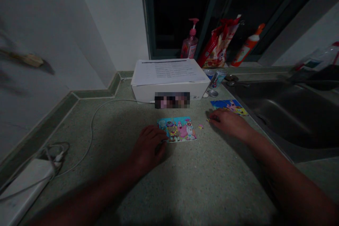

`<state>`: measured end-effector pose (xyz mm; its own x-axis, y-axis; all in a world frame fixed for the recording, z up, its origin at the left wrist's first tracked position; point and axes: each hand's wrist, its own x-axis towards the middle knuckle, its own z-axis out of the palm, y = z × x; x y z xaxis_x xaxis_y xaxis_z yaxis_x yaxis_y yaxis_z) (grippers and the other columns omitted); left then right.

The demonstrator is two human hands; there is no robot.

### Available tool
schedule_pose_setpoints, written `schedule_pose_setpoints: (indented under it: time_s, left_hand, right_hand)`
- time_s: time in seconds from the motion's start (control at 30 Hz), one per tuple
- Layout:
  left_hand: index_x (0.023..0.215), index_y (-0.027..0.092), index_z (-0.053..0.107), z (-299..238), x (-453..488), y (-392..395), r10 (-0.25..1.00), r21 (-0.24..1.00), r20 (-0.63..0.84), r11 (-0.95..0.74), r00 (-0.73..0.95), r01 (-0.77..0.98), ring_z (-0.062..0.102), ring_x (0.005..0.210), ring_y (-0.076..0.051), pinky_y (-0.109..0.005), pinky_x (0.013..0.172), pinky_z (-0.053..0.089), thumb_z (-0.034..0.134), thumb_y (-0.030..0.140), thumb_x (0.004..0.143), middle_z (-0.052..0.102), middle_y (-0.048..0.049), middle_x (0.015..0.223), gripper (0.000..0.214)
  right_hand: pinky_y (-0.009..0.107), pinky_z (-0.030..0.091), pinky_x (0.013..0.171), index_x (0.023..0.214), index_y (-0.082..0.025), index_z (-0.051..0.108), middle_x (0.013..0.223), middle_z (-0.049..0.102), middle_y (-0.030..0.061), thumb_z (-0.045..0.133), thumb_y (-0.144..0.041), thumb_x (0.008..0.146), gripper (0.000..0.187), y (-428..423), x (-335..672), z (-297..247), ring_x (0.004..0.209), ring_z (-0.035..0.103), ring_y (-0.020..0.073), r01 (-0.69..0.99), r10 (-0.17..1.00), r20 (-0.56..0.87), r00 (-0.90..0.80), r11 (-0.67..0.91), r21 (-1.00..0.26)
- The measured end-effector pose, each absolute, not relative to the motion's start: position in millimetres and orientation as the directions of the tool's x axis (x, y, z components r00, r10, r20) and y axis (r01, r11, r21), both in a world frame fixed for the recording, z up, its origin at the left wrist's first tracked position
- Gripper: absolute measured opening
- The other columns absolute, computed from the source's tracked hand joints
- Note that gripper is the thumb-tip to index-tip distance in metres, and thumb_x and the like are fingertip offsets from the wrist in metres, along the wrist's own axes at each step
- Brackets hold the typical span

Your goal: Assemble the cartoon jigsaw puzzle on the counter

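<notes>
A cartoon picture card [182,132] with a light blue background lies flat on the counter. My left hand [149,144] rests at its left edge, fingers stretched forward and thumb apart, covering part of that edge. To the right of the card lies a small pink and yellow cut-out piece [200,126]. My right hand [229,122] is just above the counter beyond that piece, thumb and forefinger pinched on a tiny yellowish piece [208,120]. Behind my right hand lies a second cartoon picture card [231,106] with a dark blue background, its near edge partly hidden by the hand.
A white box [145,91] with a printed sheet on top stands against the wall. A cable [91,123] runs from a white power strip [29,176] to a blurred screen. Cans [217,79] stand right of the box, a metal sink [291,113] further right, and bottles [189,45] on the sill.
</notes>
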<state>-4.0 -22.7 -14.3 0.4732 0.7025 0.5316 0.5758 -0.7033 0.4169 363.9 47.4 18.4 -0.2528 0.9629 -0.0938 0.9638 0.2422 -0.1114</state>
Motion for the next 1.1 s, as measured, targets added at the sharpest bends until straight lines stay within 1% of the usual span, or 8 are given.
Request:
schedule_pose_setpoints:
  time_s: [0.23,0.37,0.5,0.7,0.87,1.0,1.1]
  left_hand:
    - [0.107,0.022,0.067,-15.0,-4.7,-22.4,0.687,0.397,0.546,-0.716,0.480,0.574,0.068,0.100,-0.025,-0.051,0.098,0.052,0.065,0.013,0.095,0.077,-0.0056,0.106,0.015]
    - [0.106,0.022,0.068,-13.9,-4.3,-22.0,0.694,0.406,0.536,-0.711,0.481,0.574,0.069,0.099,-0.025,-0.049,0.096,0.053,0.064,0.013,0.095,0.077,-0.0060,0.105,0.014]
    - [0.106,0.022,0.069,-12.6,-4.0,-22.7,0.712,0.420,0.514,-0.695,0.478,0.584,0.068,0.102,-0.025,-0.050,0.097,0.053,0.064,0.014,0.095,0.077,-0.0066,0.107,0.014]
    - [0.105,0.021,0.068,-13.0,-3.5,-22.9,0.709,0.424,0.522,-0.698,0.474,0.577,0.068,0.100,-0.025,-0.049,0.096,0.054,0.064,0.013,0.095,0.077,-0.0066,0.106,0.013]
    - [0.105,0.021,0.069,-13.8,-3.6,-22.8,0.708,0.418,0.522,-0.699,0.477,0.580,0.068,0.100,-0.025,-0.049,0.097,0.053,0.064,0.014,0.095,0.077,-0.0067,0.106,0.013]
    - [0.105,0.021,0.069,-13.9,-3.4,-22.8,0.704,0.412,0.531,-0.701,0.471,0.582,0.068,0.099,-0.025,-0.049,0.097,0.053,0.064,0.013,0.095,0.077,-0.0067,0.106,0.014]
    - [0.105,0.021,0.068,-13.5,-3.4,-22.6,0.706,0.412,0.526,-0.700,0.475,0.583,0.068,0.100,-0.025,-0.049,0.096,0.054,0.064,0.014,0.095,0.077,-0.0064,0.106,0.013]
  right_hand:
    - [0.039,0.054,0.087,0.118,-0.021,0.076,0.122,0.077,0.0130,0.051,-0.028,0.099,0.032,46.8,361.5,19.8,0.104,0.074,0.0296,0.959,0.957,-0.104,-0.270,0.257,-0.123]
    - [0.039,0.054,0.088,0.117,-0.020,0.076,0.119,0.078,0.0136,0.052,-0.030,0.100,0.031,47.3,360.9,19.9,0.102,0.074,0.0301,0.962,0.959,-0.111,-0.261,0.248,-0.115]
    - [0.039,0.054,0.087,0.116,-0.018,0.076,0.118,0.077,0.0144,0.052,-0.030,0.101,0.031,47.4,360.6,20.2,0.103,0.073,0.0308,0.961,0.957,-0.117,-0.266,0.254,-0.109]
    - [0.040,0.054,0.091,0.115,-0.019,0.076,0.118,0.077,0.0138,0.052,-0.028,0.101,0.030,47.3,360.6,19.9,0.105,0.073,0.0302,0.954,0.953,-0.103,-0.287,0.274,-0.122]
    - [0.038,0.054,0.089,0.116,-0.019,0.076,0.120,0.077,0.0148,0.055,-0.029,0.100,0.029,47.7,360.2,20.4,0.106,0.073,0.0304,0.963,0.961,-0.112,-0.255,0.242,-0.118]
    - [0.038,0.053,0.086,0.114,-0.018,0.076,0.117,0.077,0.0147,0.053,-0.029,0.101,0.029,47.4,358.5,22.9,0.103,0.073,0.0303,0.964,0.957,-0.128,-0.260,0.250,-0.088]
    - [0.038,0.053,0.088,0.115,-0.018,0.076,0.118,0.077,0.0148,0.051,-0.028,0.101,0.030,46.9,357.7,23.8,0.105,0.072,0.0301,0.961,0.954,-0.131,-0.270,0.259,-0.092]
